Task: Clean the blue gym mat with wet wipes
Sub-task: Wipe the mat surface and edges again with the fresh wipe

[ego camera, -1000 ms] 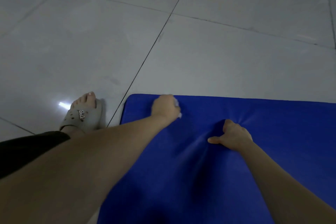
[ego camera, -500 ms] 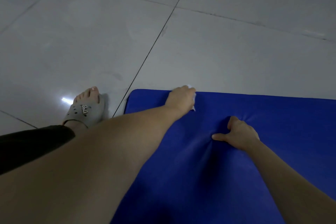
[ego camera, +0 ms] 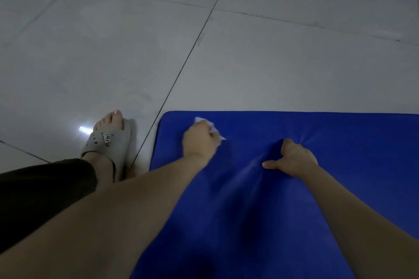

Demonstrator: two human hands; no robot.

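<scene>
Here: 1 blue gym mat [ego camera: 328, 188] on glossy grey floor tiles [ego camera: 283, 63]; left hand [ego camera: 199, 141] fisted round 1 white wet wipe [ego camera: 214, 131]; right hand [ego camera: 295, 161] curled, bunching the mat's cover.

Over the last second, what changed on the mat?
The left hand, gripping the wet wipe, swept right along the far edge of the blue gym mat, then came back left and nearer. Nothing taken or released. The right hand stays pressed into the mat; the sandalled foot is unmoved.
</scene>
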